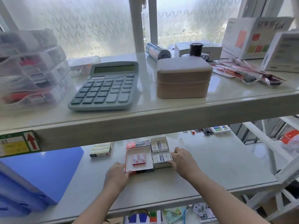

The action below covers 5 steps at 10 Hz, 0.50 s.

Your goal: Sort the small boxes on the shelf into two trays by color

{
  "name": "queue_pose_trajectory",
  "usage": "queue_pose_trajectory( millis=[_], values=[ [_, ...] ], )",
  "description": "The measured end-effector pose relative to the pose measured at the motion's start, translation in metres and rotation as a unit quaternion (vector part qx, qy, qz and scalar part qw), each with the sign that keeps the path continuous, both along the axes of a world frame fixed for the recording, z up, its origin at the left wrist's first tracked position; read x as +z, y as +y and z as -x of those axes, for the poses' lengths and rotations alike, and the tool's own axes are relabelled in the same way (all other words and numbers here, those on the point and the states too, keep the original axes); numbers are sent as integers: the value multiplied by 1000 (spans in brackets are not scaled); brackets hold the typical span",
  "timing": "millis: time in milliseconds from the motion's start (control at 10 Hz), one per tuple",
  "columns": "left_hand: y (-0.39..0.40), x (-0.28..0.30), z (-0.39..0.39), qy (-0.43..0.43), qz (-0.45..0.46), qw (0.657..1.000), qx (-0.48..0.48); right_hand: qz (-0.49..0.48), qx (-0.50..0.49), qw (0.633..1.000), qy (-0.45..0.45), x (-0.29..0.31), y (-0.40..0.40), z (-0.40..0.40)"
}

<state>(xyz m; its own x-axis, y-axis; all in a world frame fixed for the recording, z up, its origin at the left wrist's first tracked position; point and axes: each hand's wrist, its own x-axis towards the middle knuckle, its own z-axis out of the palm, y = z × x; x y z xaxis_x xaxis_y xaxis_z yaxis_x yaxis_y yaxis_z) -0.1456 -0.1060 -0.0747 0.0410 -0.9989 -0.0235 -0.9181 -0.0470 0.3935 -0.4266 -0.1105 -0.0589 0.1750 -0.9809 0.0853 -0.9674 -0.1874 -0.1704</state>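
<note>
Lower shelf [161,188], near its front edge: left hand [117,174] grips the front-left corner of the red-edged tray [129,165], right hand [182,160] clamps the right side of the white tray [161,165]. The trays sit touching, side by side. Two red boxes [139,159] lie in the red-edged tray; blue-and-white boxes [159,147] fill the white one. Further left, a green-striped box [100,149]. Upper shelf: calculator [105,86], beige case [183,78].

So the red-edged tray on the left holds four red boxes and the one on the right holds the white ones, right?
Not quite: the head view shows two red boxes in the red-edged tray, not four. The white boxes do sit in the right tray.
</note>
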Motion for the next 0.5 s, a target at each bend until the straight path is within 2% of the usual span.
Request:
queue_pose_trajectory(
  millis=[300, 400, 500],
  values=[
    [3, 1, 0, 7, -21, 1000, 0, -11, -10, 1000, 26, -1, 0, 2],
    [13, 14, 1, 24, -35, 999, 11, -46, -25, 998, 23, 12, 11, 0],
    [34, 27, -6, 81, -6, 997, 1, -33, -24, 999, -12, 24, 29, 8]
  ],
)
